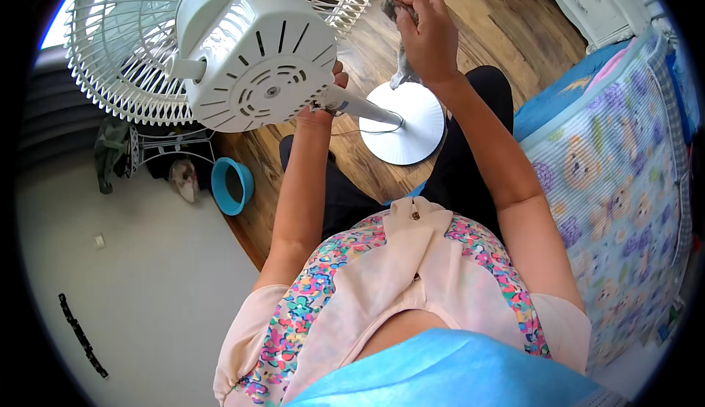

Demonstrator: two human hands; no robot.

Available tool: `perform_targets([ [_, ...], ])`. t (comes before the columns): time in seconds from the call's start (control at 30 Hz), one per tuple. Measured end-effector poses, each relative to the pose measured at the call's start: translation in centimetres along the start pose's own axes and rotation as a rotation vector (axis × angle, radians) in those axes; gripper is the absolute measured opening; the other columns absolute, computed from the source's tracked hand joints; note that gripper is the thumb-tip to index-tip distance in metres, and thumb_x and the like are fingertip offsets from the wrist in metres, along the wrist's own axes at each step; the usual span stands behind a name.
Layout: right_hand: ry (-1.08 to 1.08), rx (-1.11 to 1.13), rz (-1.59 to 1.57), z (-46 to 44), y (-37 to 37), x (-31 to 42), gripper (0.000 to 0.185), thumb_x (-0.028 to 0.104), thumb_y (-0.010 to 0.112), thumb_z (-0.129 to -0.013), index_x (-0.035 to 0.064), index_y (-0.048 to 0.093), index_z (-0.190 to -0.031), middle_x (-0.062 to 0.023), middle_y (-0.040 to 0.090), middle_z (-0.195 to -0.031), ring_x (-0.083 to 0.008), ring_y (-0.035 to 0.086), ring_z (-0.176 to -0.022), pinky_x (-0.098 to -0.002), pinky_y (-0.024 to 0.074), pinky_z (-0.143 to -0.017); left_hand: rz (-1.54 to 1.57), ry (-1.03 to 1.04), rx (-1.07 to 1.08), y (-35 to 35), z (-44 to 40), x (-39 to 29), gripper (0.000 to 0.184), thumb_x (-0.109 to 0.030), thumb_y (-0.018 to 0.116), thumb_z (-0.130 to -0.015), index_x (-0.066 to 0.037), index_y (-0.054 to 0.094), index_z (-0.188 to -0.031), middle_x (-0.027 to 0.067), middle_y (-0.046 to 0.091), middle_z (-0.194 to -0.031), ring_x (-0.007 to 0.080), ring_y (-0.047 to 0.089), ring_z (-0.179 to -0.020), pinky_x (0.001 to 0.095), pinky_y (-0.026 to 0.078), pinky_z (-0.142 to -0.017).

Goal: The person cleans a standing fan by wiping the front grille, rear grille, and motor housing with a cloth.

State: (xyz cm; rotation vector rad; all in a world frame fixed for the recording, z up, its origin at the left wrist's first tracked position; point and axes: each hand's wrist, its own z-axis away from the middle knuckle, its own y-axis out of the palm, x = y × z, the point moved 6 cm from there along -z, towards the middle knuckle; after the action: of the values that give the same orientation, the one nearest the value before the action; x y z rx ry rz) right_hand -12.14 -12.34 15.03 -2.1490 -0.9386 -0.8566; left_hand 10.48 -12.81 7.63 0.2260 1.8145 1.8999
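A white pedestal fan stands in front of me, tilted in my view, with the slotted back of its motor housing toward me. My left hand is closed round the top of its pole, just under the housing, which hides part of the fingers. To the right of the fan, my right hand pinches a grey cloth that hangs down toward the round white base. Part of the cloth sticks out above my fingertips.
Behind the fan is a wood floor. A blue basin sits at left near a white metal rack. On the right are a bed with a patterned cover and a white cabinet. A thin cord runs by the base.
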Motion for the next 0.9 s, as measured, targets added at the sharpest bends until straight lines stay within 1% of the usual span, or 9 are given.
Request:
perform_targets([
  [0.07,-0.087,-0.11,-0.152,-0.3,-1.0,3.1,0.017,0.014,0.067,-0.089,0.011,0.07,-0.105,-0.0071,0.059,-0.093,-0.0272,0.064,-0.077,-0.0384,0.0534,-0.067,-0.004,0.016,-0.029,-0.5,0.1,-0.1,0.038,-0.03,0.066,-0.085,0.002,0.052,-0.102,0.0115,0.051,-0.095,0.0156,0.04,-0.069,0.0285,0.035,-0.062],
  [0.17,-0.178,-0.009,-0.055,-1.1,-0.3,6.0,0.018,0.012,0.067,-0.09,0.0088,0.07,-0.108,-0.0071,0.06,-0.099,-0.0259,0.064,-0.084,-0.0359,0.0521,-0.072,-0.056,0.057,-0.07,1.7,0.4,0.8,0.037,-0.03,0.065,-0.086,0.002,0.052,-0.101,0.0115,0.051,-0.095,0.0153,0.04,-0.069,0.0287,0.035,-0.062],
  [0.23,-0.199,-0.034,-0.025,-0.8,0.4,3.8,0.019,0.013,0.067,-0.091,0.009,0.069,-0.109,-0.0075,0.06,-0.099,-0.0271,0.064,-0.085,-0.0365,0.0523,-0.072,-0.194,0.242,-0.278,1.0,0.6,0.2,0.04,-0.031,0.066,-0.085,0.003,0.052,-0.1,0.0107,0.049,-0.094,0.0153,0.039,-0.069,0.0283,0.034,-0.062],
  [0.3,-0.155,-0.064,0.21,0.0,1.2,0.4,0.018,0.011,0.068,-0.088,0.0112,0.07,-0.106,-0.0076,0.06,-0.094,-0.0276,0.064,-0.078,-0.0385,0.0531,-0.067,-0.265,0.238,-0.293,-0.1,0.7,-0.5,0.044,-0.034,0.068,-0.084,0.003,0.052,-0.101,0.0088,0.047,-0.092,0.0148,0.038,-0.069,0.0278,0.034,-0.062],
  [0.4,-0.042,-0.042,0.086,1.3,0.7,-1.1,0.019,0.009,0.069,-0.087,0.0118,0.069,-0.106,-0.0075,0.059,-0.094,-0.0272,0.064,-0.078,-0.0379,0.0526,-0.066,-0.015,-0.081,0.088,-1.1,-0.5,-0.4,0.045,-0.035,0.07,-0.084,0.003,0.053,-0.103,0.008,0.049,-0.092,0.014,0.04,-0.069,0.0271,0.035,-0.062],
  [0.47,-0.024,-0.147,-0.015,1.7,-0.9,0.7,0.018,0.01,0.069,-0.088,0.0121,0.069,-0.106,-0.0063,0.059,-0.094,-0.0253,0.063,-0.076,-0.0363,0.0518,-0.065,0.015,-0.055,0.139,-1.2,-1.0,-0.3,0.044,-0.034,0.069,-0.084,0.003,0.054,-0.104,0.0088,0.051,-0.093,0.0142,0.041,-0.069,0.0271,0.035,-0.062],
  [0.57,-0.103,-0.074,-0.121,0.4,-1.3,3.1,0.017,0.01,0.065,-0.093,0.0085,0.069,-0.109,-0.0062,0.06,-0.098,-0.0217,0.064,-0.081,-0.0335,0.0514,-0.069,0.04,-0.071,0.159,-1.1,-0.8,-0.5,0.041,-0.033,0.068,-0.086,-0.001,0.056,-0.11,0.0102,0.053,-0.097,0.0145,0.042,-0.069,0.0276,0.036,-0.063],
  [0.77,-0.077,0.035,0.005,-1.0,-0.3,3.9,0.024,0.012,0.066,-0.092,0.0115,0.067,-0.116,-0.0041,0.06,-0.098,-0.0232,0.064,-0.083,-0.0349,0.0522,-0.072,-0.175,0.151,-0.17,2.1,0.9,0.6,0.04,-0.031,0.07,-0.084,0.0,0.055,-0.105,0.0113,0.053,-0.096,0.0159,0.041,-0.069,0.0278,0.035,-0.062],
  [0.9,0.0,0.075,-0.021,-2.3,-0.9,5.7,0.024,0.009,0.071,-0.081,0.0085,0.066,-0.104,-0.0105,0.059,-0.097,-0.0309,0.063,-0.087,-0.0403,0.0512,-0.073,-0.125,0.022,-0.033,-0.2,-0.3,-0.1,0.04,-0.029,0.071,-0.082,0.001,0.055,-0.101,0.0104,0.053,-0.096,0.0157,0.041,-0.069,0.0277,0.034,-0.062],
])
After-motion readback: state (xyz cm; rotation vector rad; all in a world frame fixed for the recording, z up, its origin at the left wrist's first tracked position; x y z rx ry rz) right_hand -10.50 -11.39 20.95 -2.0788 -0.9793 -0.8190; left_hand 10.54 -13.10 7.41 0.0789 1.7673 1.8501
